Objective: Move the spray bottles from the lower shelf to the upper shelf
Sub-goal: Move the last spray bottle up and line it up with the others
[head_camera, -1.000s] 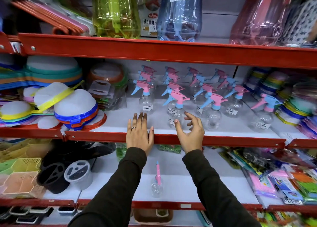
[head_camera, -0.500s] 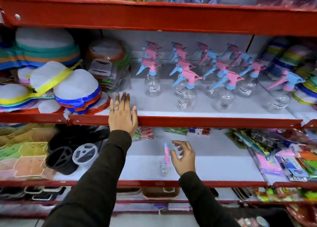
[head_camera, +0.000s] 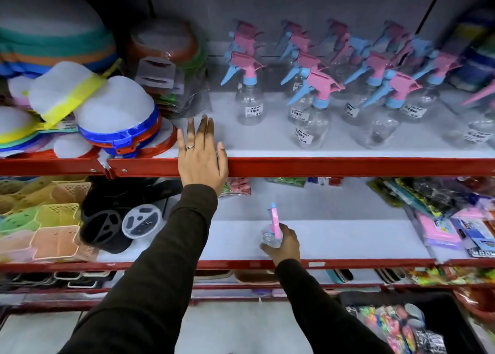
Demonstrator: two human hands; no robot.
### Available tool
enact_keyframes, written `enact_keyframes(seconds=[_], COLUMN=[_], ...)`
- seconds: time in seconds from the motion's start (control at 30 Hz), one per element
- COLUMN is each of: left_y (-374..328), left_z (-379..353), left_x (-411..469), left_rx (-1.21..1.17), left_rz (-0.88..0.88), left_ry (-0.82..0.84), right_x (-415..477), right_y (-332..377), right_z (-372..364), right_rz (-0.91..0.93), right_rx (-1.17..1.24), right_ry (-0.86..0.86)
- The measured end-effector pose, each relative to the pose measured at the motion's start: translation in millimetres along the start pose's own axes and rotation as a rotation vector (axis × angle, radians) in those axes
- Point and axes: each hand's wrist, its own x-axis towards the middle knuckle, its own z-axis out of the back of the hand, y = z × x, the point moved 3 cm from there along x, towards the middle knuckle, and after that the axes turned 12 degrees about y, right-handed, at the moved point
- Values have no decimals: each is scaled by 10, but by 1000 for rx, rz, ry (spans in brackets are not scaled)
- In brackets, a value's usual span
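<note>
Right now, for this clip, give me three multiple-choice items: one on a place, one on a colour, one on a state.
1. Where does the left hand rest?
A. on the red front edge of the upper shelf
B. on the floor
C. inside a yellow basket

2. What colour is the spray head of the bottle on the lower shelf?
A. green
B. pink with a blue tip
C. black

3. What is the right hand doing?
A. hanging free, open
B. pressing flat on a price tag
C. closed around the spray bottle

Answers:
1 A: its palm lies over the red edge, fingers on the white shelf board.
2 B: the head is pink, with blue at its top end.
3 C: the fingers wrap the clear body, which is at the front of the lower shelf.
</note>
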Motion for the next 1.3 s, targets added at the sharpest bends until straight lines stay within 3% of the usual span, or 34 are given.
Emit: enact_keyframes(seconds=[0.23, 0.7, 1.0, 1.3], left_y=[-6, -42, -29, -22], left_z=[5, 66, 71, 64], left_x=[-7, -61, -50, -51], left_rx=[-3, -17, -28, -33], left_rz=[-3, 34, 30, 20], left_ry=[-7, 34, 54, 55], right_x=[15, -644, -855, -555], right_y=[-90, 706, 1552, 2262], right_z=[39, 558, 949, 1001], right_rz=[20, 539, 846, 816], right_rx=[37, -62, -56, -23], right_ry=[-60, -157, -341, -300])
